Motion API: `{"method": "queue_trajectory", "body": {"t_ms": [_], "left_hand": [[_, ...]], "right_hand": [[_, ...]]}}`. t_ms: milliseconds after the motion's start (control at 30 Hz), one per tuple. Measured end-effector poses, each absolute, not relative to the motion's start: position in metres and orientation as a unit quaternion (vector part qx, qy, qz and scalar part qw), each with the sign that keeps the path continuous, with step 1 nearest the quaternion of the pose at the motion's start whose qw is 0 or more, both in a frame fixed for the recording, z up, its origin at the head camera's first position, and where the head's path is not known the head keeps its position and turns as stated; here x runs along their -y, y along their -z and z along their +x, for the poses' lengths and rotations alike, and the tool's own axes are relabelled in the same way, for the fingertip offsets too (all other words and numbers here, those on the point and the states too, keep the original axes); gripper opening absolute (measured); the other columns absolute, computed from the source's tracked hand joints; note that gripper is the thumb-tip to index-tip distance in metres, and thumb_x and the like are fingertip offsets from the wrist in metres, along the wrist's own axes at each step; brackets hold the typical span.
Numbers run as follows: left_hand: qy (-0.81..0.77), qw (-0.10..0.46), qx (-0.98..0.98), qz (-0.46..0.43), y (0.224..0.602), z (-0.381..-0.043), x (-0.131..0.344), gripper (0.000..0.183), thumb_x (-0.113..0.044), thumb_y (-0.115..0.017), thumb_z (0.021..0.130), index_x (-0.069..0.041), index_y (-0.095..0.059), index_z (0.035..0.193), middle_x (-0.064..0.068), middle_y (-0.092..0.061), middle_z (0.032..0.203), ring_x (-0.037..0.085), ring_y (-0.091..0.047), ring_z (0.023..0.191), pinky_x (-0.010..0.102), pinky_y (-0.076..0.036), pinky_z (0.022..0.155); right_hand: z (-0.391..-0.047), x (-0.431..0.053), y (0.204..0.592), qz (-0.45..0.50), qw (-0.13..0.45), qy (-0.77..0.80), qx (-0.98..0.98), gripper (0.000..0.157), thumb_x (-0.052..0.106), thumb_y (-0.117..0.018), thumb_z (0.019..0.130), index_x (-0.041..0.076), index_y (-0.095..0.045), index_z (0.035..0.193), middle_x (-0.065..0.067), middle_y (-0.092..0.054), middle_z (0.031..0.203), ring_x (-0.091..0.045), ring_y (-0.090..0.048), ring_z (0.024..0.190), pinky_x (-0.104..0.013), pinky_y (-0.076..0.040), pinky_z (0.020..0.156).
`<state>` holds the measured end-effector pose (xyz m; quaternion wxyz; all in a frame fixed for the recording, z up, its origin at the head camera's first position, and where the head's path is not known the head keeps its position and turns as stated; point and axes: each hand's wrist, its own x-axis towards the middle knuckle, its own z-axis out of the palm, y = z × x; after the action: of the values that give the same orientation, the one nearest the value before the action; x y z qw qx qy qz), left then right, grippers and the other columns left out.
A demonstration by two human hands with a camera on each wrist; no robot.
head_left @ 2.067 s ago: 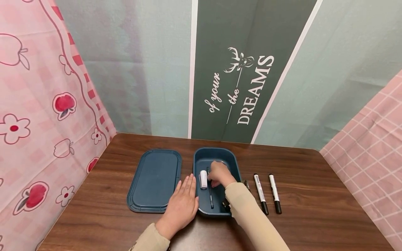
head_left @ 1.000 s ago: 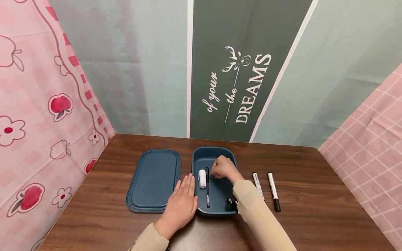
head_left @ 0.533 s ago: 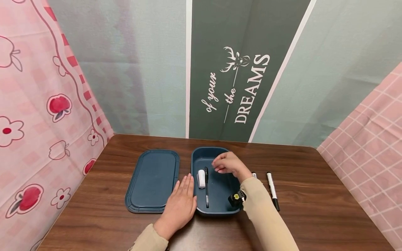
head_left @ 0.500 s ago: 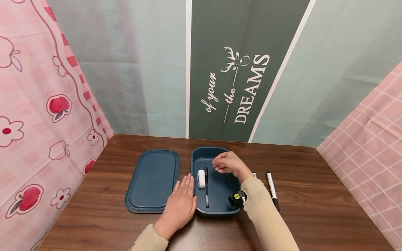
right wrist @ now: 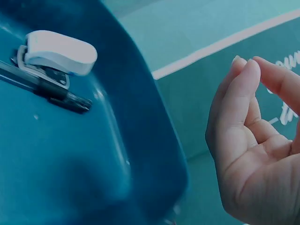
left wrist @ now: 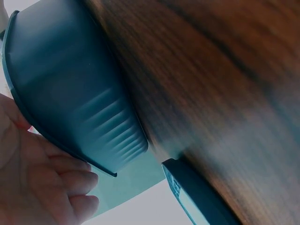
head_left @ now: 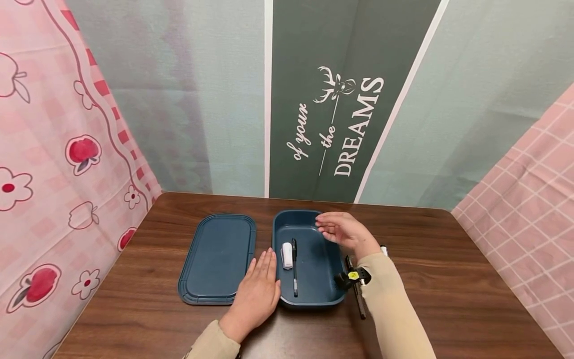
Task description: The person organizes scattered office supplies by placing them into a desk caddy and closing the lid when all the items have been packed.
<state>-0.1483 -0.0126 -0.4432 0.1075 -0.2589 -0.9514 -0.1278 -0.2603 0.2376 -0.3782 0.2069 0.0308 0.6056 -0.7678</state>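
Observation:
A blue plastic box (head_left: 314, 279) holds a small white stapler (head_left: 287, 255) and a black gel pen (head_left: 295, 269), lying side by side along its left part. My left hand (head_left: 256, 291) rests against the box's left rim with straight fingers. Over the far right rim hovers my right hand (head_left: 345, 231), fingers loosely bent. In the right wrist view, nothing sits between the right hand's fingers, and the stapler (right wrist: 61, 52) lies close to the pen's capped end (right wrist: 61, 96).
Left of the box lies its flat blue lid (head_left: 219, 259). A dark pen (head_left: 358, 294) lies right of the box, partly under the right wrist. A marker's white end (head_left: 384, 250) shows beyond the sleeve, which hides the rest. Curtains stand behind the table.
My right hand let go of the pen inside the box beside the stapler, then lifted and moved right to the box's rim. The left hand has stayed in place.

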Motion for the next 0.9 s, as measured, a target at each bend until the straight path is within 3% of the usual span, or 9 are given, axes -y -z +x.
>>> {"method": "queue_trajectory", "body": {"t_ms": [333,633,900], "left_hand": [[0.130,0.107,0.951,-0.258,0.445,-0.149,0.012,0.053,-0.021,-0.049,0.095,0.011,-0.041,0.137,0.024,-0.037,0.144,0.033,-0.036,0.133,0.044,-0.030,0.109],[0.132,0.106,0.951,-0.258,0.446,-0.150,0.014,0.053,-0.020,-0.049,0.095,0.011,-0.040,0.137,0.024,-0.036,0.144,0.033,-0.036,0.133,0.044,-0.030,0.109],[0.138,0.103,0.951,-0.258,0.445,-0.150,0.013,0.053,-0.020,-0.049,0.095,0.012,-0.040,0.137,0.024,-0.036,0.144,0.033,-0.036,0.133,0.044,-0.030,0.109]], "right_hand": [[-0.247,-0.286,0.375,0.026,0.199,0.785,-0.586,0.040,-0.001,-0.039,0.099,0.011,-0.073,0.082,-0.002,-0.069,0.081,-0.009,-0.064,0.070,-0.017,-0.052,0.062],[-0.229,-0.329,0.384,0.055,0.178,0.732,-0.655,0.031,0.002,-0.045,0.097,0.012,-0.072,0.084,-0.001,-0.068,0.082,-0.008,-0.064,0.070,-0.018,-0.053,0.065],[-0.219,-0.352,0.391,0.084,0.160,0.659,-0.730,0.017,0.003,-0.050,0.095,-0.005,-0.064,0.100,-0.002,-0.068,0.083,-0.006,-0.065,0.067,-0.021,-0.055,0.063]]}}
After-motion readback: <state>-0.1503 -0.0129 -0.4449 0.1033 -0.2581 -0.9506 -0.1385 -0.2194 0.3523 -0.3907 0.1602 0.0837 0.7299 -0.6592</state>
